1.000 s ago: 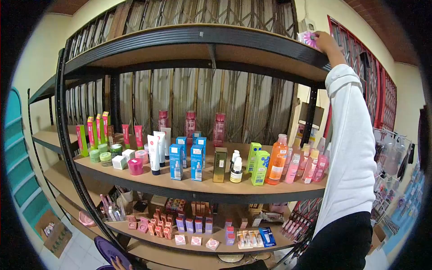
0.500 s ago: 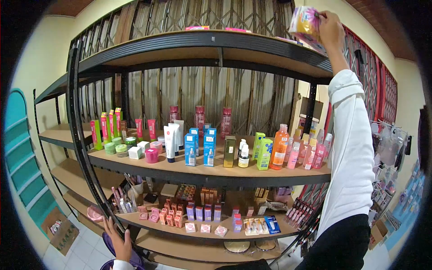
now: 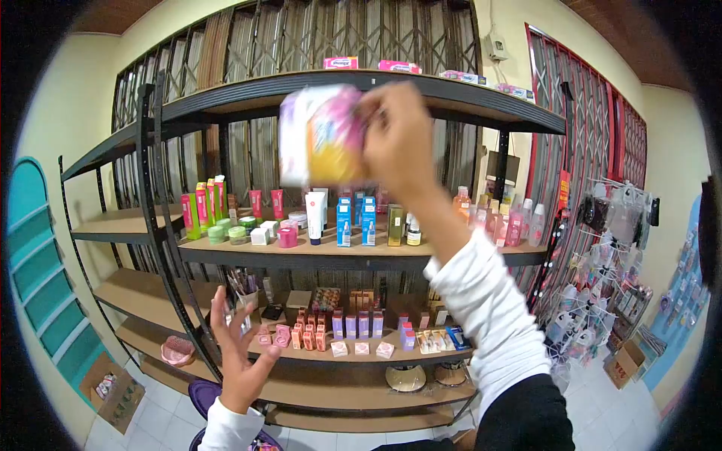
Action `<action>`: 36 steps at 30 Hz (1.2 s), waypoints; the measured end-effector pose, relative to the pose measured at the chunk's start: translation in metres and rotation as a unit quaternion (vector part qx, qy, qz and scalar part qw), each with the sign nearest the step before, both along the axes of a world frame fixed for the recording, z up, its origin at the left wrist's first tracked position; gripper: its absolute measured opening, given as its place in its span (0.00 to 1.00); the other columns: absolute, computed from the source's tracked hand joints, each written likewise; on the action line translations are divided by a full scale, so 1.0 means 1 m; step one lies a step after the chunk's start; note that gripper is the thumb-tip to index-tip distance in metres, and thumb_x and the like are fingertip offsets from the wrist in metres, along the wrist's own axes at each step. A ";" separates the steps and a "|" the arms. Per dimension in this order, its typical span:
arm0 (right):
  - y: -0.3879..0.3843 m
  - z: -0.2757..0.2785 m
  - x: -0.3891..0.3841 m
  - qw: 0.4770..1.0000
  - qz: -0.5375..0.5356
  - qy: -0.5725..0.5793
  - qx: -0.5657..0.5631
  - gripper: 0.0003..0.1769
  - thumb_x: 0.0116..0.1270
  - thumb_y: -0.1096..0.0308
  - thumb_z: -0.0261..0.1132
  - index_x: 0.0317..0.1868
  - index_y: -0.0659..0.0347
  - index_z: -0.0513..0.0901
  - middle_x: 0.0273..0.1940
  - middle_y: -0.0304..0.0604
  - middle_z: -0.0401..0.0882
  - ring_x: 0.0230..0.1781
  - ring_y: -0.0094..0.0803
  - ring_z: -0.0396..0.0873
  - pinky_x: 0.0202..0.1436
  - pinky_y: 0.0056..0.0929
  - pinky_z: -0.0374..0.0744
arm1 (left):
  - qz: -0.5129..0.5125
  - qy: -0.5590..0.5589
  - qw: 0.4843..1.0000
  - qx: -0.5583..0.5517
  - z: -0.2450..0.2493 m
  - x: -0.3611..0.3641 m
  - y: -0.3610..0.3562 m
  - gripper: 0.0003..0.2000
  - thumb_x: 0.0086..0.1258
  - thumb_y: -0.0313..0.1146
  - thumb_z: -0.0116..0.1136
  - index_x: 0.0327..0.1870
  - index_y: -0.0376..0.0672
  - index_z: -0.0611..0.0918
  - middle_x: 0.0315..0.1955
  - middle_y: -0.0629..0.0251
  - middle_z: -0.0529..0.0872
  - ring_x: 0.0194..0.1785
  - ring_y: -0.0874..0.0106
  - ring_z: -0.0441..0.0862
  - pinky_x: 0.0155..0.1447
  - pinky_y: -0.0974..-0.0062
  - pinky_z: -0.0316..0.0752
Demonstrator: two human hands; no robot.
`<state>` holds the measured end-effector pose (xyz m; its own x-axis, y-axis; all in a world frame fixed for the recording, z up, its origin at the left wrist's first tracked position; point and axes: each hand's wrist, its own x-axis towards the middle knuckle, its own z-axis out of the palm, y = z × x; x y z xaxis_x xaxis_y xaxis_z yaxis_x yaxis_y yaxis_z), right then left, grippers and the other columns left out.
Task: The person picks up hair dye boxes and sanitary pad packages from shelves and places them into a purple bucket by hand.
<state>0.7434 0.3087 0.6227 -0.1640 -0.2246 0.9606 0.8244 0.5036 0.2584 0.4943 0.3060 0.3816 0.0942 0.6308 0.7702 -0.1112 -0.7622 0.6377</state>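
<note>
Right hand [image 3: 398, 139] clasps a blurred pink-yellow pack [image 3: 322, 135], blocking the upper bay of the shelf rack [image 3: 301, 256]; left hand [image 3: 241, 357] splayed empty below.

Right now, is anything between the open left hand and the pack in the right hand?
Nothing visible. The right hand holds the blurred pink and yellow pack up high. The left hand is open and empty lower down, with only air between them. The shelf rack stands behind both.

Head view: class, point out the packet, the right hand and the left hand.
packet [image 3: 322, 135], head view, middle of its front
right hand [image 3: 397, 143], head view, middle of the hand
left hand [image 3: 242, 367], head view, middle of the hand
</note>
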 end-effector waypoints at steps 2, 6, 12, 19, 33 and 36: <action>0.003 -0.045 -0.039 0.990 0.101 0.010 -0.100 0.08 0.52 0.83 0.58 0.33 0.64 0.75 0.33 0.49 0.73 0.36 0.44 0.75 0.40 0.35 0.73 | -0.021 -0.035 0.998 -0.038 0.013 0.006 -0.017 0.55 0.50 0.56 0.69 0.73 0.54 0.43 0.71 0.62 0.47 0.67 0.57 0.61 0.64 0.55 0.63; -0.004 -0.113 -0.095 0.948 0.187 -0.024 -0.256 0.06 0.54 0.80 0.59 0.33 0.63 0.74 0.35 0.49 0.72 0.39 0.48 0.74 0.41 0.39 0.75 | -0.096 -0.121 0.986 -0.062 0.011 -0.008 -0.023 0.51 0.53 0.42 0.70 0.72 0.51 0.45 0.67 0.62 0.54 0.65 0.64 0.61 0.64 0.63 0.64; -0.017 -0.157 -0.136 0.923 0.214 -0.176 -0.268 0.09 0.54 0.74 0.64 0.37 0.61 0.76 0.36 0.46 0.72 0.36 0.42 0.78 0.33 0.35 0.80 | -0.113 -0.195 0.964 -0.144 -0.033 -0.042 -0.019 0.48 0.51 0.40 0.71 0.69 0.39 0.51 0.61 0.60 0.64 0.65 0.65 0.64 0.67 0.69 0.60; -0.016 -0.169 -0.146 0.878 0.165 -0.325 -0.310 0.13 0.52 0.72 0.63 0.38 0.65 0.74 0.40 0.49 0.71 0.32 0.45 0.80 0.33 0.36 0.80 | -0.090 -0.191 0.969 -0.127 -0.059 -0.049 -0.021 0.46 0.55 0.46 0.68 0.69 0.40 0.52 0.63 0.61 0.65 0.66 0.64 0.65 0.67 0.64 0.64; 0.024 0.076 0.137 0.958 -0.202 -0.200 -0.030 0.11 0.61 0.63 0.60 0.38 0.61 0.82 0.39 0.48 0.81 0.39 0.44 0.79 0.46 0.38 0.76 | -0.156 -0.316 0.919 -0.179 -0.092 0.047 0.029 0.32 0.63 0.47 0.60 0.64 0.40 0.64 0.59 0.60 0.72 0.61 0.64 0.73 0.61 0.65 0.72; 0.025 0.138 0.234 0.943 -0.307 -0.115 -0.053 0.12 0.61 0.62 0.60 0.41 0.59 0.82 0.40 0.48 0.81 0.40 0.43 0.80 0.47 0.37 0.77 | -0.168 -0.336 0.907 -0.190 -0.091 0.085 0.040 0.35 0.62 0.47 0.61 0.66 0.39 0.61 0.62 0.59 0.70 0.64 0.63 0.70 0.65 0.63 0.69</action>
